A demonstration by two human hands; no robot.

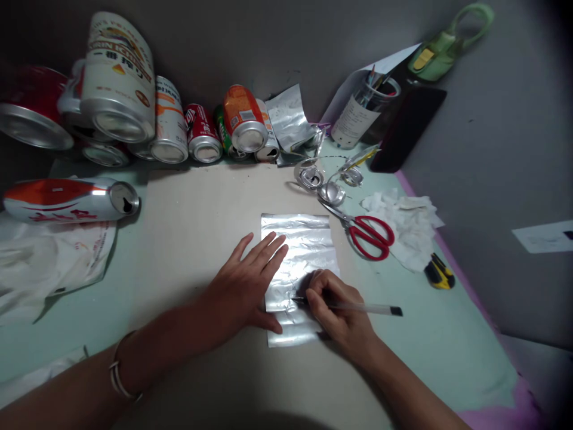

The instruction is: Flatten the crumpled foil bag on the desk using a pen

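A silvery, creased metal sheet (pixel 298 248) lies flat on the pale board (pixel 188 239). My left hand (pixel 250 278) rests with fingers spread over its left edge, the thumb lower down near the bottom. In my right hand (pixel 340 304) is a pen (pixel 369 308) with a clear barrel and a dark end cap. The pen's tip meets the sheet left of my right hand, where faint marks show. Right of the sheet's top corner, red-handled scissors (pixel 369 236) lie with blades pointing up and left.
Several drink cans (pixel 206 134) line the back wall. Another can (pixel 71 200) lies on its side at left, above a crumpled bag (pixel 58 257). Cut can ends (pixel 331 192), crumpled tissue (pixel 403 224), a yellow-black cutter (pixel 440 273) and a pen cup (pixel 358 116) are at right.
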